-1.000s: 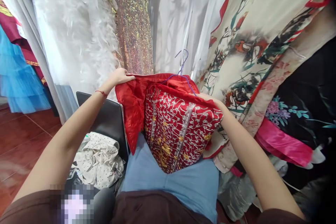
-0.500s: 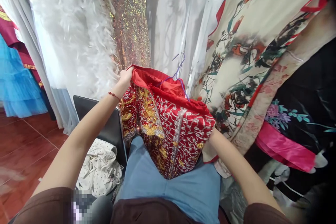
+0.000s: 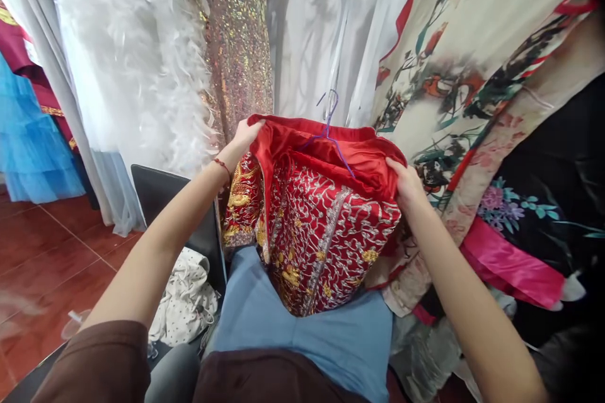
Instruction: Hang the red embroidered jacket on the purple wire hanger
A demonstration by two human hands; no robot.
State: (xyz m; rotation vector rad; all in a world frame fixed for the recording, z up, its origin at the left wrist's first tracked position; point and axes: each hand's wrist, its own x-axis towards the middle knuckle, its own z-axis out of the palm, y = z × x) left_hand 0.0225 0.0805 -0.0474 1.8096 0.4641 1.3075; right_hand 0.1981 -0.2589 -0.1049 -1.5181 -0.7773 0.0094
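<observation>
Red embroidered garment (image 3: 338, 233) held up over your blue trousers (image 3: 302, 334).
From the left: spotted cloth (image 3: 182, 302) beside you; your left hand (image 3: 248, 133), fingers clamped on the garment's upper left edge; purple hanger (image 3: 327, 131) at its opening; your right hand (image 3: 410, 187), fingers clamped on its right edge; floral dress (image 3: 439, 82) beyond.

Head view faces forward and down; the lap (image 3: 302, 335) lies near.
</observation>
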